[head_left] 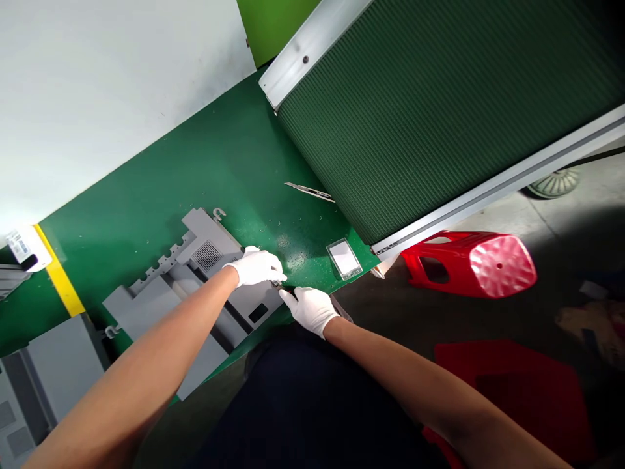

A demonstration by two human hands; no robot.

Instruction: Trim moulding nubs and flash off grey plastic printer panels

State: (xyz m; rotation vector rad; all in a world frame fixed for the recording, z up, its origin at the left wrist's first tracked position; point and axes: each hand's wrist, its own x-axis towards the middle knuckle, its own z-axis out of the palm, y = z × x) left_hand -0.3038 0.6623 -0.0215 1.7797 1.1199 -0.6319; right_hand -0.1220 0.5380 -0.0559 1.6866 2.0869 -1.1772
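A grey moulded plastic panel [188,286] with slots, a vent grille and a notched edge lies on the green table in front of me. My left hand [257,266], in a white glove, rests over the panel's right end, its fingers curled down at the corner. Close beside it, my right hand [311,307], also gloved, has thumb and fingers closed at the same corner. A small dark, partly metallic thing [277,284] shows between the fingertips; its kind is too hidden to tell. Pale shavings [295,257] lie just beyond the hands.
A green ribbed conveyor belt [439,117] stands at the right. Near its end lie a slim pointed metal tool [311,191] and a small framed pad [344,258]. Another grey panel [63,371] is at left, near yellow tape [61,273]. A red stool [463,264] stands right.
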